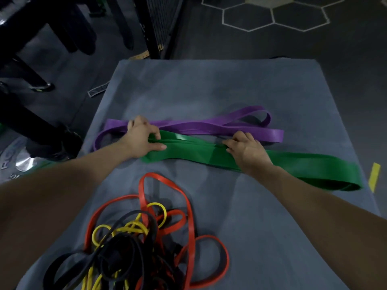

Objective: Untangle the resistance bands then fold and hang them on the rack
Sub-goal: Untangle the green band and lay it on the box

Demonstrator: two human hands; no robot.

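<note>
A grey mat point(209, 84) covers most of the view, with the dark gym floor point(272, 45) around it and black equipment point(31, 59) off to the left; no hanging rack can be made out for certain. At the near end of the mat lies a knotted pile point(134, 243) of red, yellow and black bands, not yet sorted. Farther out, the wide green band point(209, 155) stretches across the mat, with the purple band point(199, 126) just behind it, touching along part of its length. The left hand point(142, 141) pinches the green band's left end between thumb and fingers, while the right hand point(249, 151) grips its middle with curled fingers. The folding of the green band seems to be the step in hand; next it likely needs one end brought over the other, edges kept aligned.
</note>
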